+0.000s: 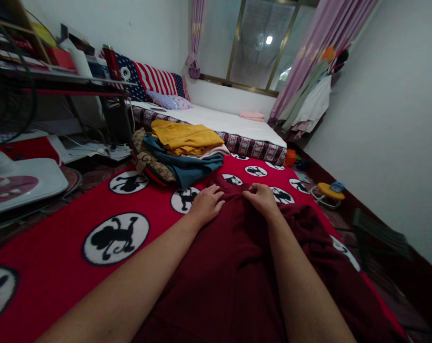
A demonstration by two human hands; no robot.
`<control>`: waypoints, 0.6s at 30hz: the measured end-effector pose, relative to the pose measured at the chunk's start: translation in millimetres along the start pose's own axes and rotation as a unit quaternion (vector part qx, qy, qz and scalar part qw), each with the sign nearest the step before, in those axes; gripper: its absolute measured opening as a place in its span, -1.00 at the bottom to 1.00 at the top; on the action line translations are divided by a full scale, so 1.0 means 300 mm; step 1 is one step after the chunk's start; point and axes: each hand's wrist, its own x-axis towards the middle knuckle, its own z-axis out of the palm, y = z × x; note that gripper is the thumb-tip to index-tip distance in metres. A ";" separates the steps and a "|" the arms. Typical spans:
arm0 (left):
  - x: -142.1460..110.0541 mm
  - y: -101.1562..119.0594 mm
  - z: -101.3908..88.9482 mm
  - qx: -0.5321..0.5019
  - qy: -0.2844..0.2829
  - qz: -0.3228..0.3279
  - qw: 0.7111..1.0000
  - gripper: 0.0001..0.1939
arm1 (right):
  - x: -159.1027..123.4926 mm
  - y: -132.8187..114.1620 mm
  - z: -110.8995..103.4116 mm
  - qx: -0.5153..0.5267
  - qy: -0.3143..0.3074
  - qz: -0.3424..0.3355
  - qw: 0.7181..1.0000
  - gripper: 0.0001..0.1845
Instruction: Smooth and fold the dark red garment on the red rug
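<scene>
A dark maroon garment (pixel 233 267) lies spread over the red rug in front of me; its exact kind is unclear. My left hand (pixel 207 204) rests on its far left part with the fingers stretched out. At the garment's far end, to the right, my right hand (pixel 260 197) pinches a fold of the cloth between thumb and fingers. Just beyond my left hand sits a pile of folded clothes, with a mustard yellow garment (pixel 187 136) on top and a teal garment (pixel 197 166) below. A brown patterned piece (pixel 155 164) leans at the pile's left side.
The red rug (pixel 69 238) bears white circles with black monkey figures. A low bed (pixel 216 119) stands behind the pile. On the left are a desk (pixel 83 85) and a white fan base (pixel 30 176). A yellow stool (pixel 330 190) and a dark folding stool (pixel 380 233) stand by the right wall.
</scene>
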 end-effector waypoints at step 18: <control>0.013 -0.013 0.006 0.039 -0.002 -0.099 0.994 -0.62 | -0.062 -0.109 0.194 0.013 -0.087 -0.251 0.964 -0.62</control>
